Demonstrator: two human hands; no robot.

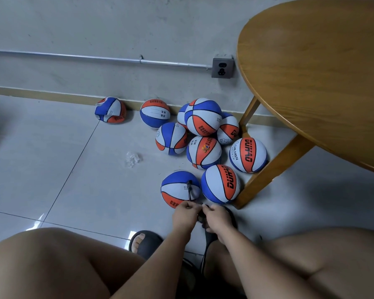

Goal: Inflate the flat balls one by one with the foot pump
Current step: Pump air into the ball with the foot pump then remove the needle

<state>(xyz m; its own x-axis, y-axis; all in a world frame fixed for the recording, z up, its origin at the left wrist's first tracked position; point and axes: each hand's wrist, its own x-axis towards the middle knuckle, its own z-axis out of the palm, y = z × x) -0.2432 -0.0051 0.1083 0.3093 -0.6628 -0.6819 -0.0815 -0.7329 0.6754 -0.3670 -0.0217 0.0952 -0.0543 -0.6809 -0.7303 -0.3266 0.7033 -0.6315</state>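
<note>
Floor tiles (52, 158) are strewn with balls (203, 117); the hose (190, 190) draped over the nearest ball (175, 187) is pinched by left hand (186, 214) and right hand (217, 219).

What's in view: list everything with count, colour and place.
Basketballs: ten, blue-white-orange, floor by wall.
Collapsed basketball: one of those, far left.
Pump hose: one, black, over nearest basketball.
Round table: one, wooden, right.
Wall socket: one, grey, beside table.
Conduit: one, grey, along wall.
Plastic wrapper: one, clear, on tiles.
Slipper: one, black, on foot, bottom centre.
Left hand, right hand: both pinching the hose, below nearest basketball.
</note>
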